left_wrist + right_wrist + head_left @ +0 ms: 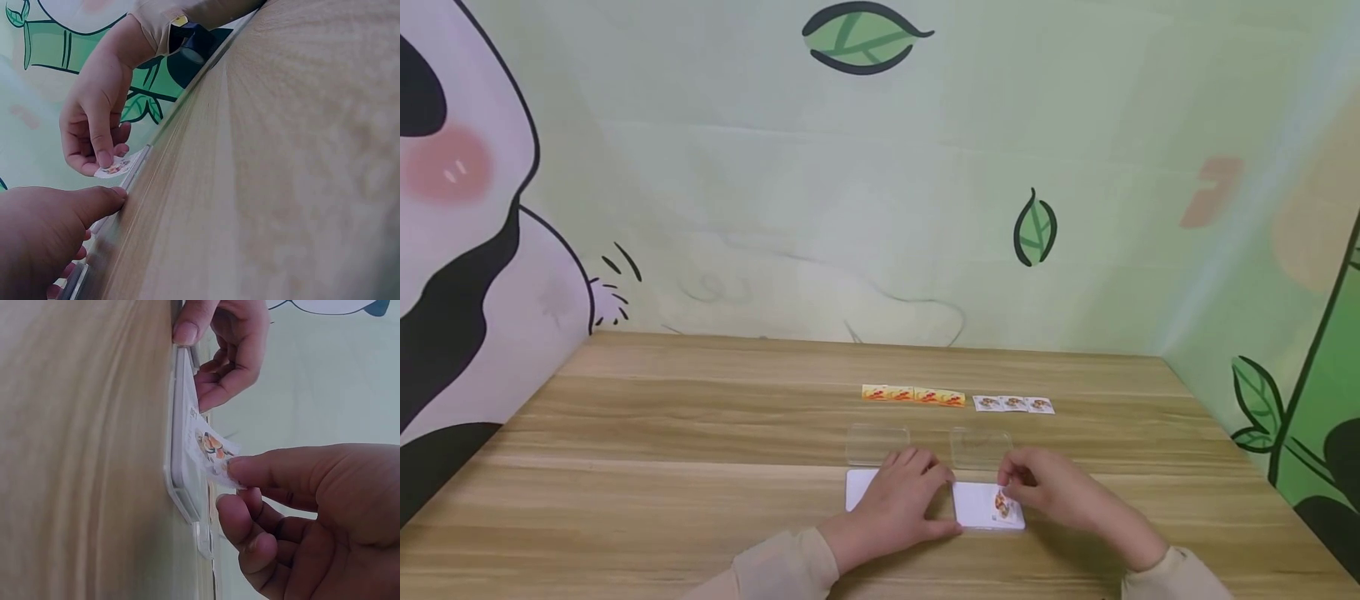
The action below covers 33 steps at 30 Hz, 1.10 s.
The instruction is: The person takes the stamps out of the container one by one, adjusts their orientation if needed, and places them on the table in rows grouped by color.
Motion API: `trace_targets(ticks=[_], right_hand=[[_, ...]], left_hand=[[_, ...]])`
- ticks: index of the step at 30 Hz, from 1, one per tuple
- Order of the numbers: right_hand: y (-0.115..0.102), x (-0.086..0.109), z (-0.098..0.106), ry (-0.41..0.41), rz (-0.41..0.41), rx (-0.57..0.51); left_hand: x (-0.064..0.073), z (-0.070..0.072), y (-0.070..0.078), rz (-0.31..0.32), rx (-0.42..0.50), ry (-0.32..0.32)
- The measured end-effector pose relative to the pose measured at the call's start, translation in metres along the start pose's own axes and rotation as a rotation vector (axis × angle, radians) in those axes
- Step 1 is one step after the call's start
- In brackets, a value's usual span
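Observation:
My right hand (1048,487) pinches a small sticker (215,447) with a food picture between thumb and index finger. The sticker slants over the right end of a white card stack (973,504), one edge close to its top. This stack sits in a shallow clear case (170,478). My left hand (898,508) spans the left end of the same stack, thumb at the near corner and index finger at the far one. Under the left hand, partly covered, lies a second white stack (859,487).
Two clear plastic lids, a left one (877,429) and a right one (981,432), lie just behind the stacks. Farther back are a row of yellow-orange stickers (913,395) and a row of white stickers (1013,404). A printed wall (737,208) borders the wooden table (662,467).

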State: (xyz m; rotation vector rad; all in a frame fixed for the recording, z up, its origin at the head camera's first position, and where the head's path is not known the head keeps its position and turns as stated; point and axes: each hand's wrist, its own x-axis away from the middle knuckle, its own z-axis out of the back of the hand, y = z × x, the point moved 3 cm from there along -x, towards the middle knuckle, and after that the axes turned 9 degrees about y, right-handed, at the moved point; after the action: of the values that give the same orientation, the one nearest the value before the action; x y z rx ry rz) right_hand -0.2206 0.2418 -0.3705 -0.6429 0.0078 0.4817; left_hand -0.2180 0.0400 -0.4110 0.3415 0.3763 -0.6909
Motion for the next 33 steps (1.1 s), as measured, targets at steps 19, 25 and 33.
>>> trace_targets(ticks=[19,25,33], right_hand=[[0.005,0.001,0.009,-0.047,0.004,-0.189],[0.006,0.001,0.012,-0.074,0.005,-0.246],[0.007,0.001,0.014,-0.078,-0.011,-0.275]], left_hand=[[0.001,-0.001,0.0,0.001,0.006,0.005],[0.0,-0.001,0.0,0.004,0.004,-0.002],[-0.001,0.001,0.0,0.009,0.005,-0.017]])
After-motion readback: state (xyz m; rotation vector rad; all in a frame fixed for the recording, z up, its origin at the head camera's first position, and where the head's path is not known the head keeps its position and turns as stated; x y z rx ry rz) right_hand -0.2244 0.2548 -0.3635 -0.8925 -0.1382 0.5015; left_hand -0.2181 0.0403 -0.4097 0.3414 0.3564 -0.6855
